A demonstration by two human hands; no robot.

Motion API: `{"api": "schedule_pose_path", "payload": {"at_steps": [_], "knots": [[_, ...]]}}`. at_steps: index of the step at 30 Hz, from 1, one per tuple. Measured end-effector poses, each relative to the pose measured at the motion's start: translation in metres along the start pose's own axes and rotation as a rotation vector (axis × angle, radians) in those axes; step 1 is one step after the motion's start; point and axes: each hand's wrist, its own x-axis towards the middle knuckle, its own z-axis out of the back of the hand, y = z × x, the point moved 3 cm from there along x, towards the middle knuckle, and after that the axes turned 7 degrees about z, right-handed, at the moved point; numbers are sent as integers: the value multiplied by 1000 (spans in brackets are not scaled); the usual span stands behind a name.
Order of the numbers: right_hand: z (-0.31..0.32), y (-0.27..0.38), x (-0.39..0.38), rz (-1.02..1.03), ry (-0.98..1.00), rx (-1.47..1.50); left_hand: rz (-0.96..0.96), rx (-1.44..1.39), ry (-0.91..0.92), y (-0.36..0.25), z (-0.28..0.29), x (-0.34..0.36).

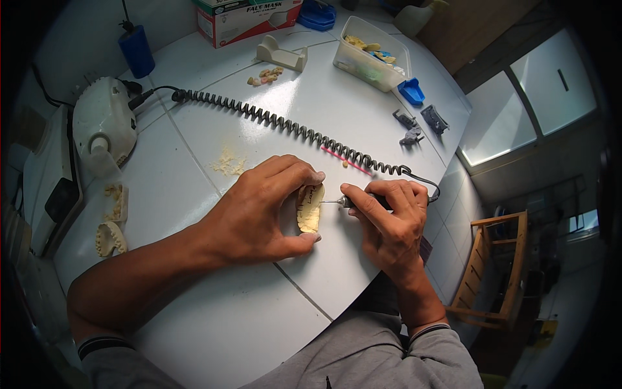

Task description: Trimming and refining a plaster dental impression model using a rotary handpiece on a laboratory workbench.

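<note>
My left hand (249, 211) grips a pale yellow plaster dental cast (309, 217) between thumb and fingertips, turned on its side, with handwriting on it. In my right hand (395, 223) is a dark rotary handpiece (344, 201) with a metal nose, held like a pen, its thin bur pointing left at the cast's side, touching or very close. A coiled black cord (259, 113) runs from the handpiece across the tiles to a white motor unit (97, 117). Yellow shavings (227, 162) lie beyond my left hand; a thin pink stick (334, 153) lies beside the cord.
A plastic tub of casts (369, 74), a blue tray (411, 91) and grey metal pieces (434, 120) sit toward the back right. A mask box (243, 23) and blue cylinder (136, 55) stand behind. Another cast (110, 240) lies left. A wooden chair (489, 272) stands beyond the right edge.
</note>
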Motion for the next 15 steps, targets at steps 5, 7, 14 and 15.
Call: {"api": "schedule_pose_path", "payload": {"at_steps": [5, 7, 14, 15], "knots": [[0, 0, 0, 0, 15, -8, 48, 28, 42, 0, 1, 1], [-1, 0, 0, -2, 1, -13, 45, 28, 39, 0, 1, 1], [-1, -1, 0, 14, 18, -5, 30, 21, 38, 1, 0, 1], [-1, -2, 0, 13, 15, -2, 31, 21, 37, 1, 0, 1]]}}
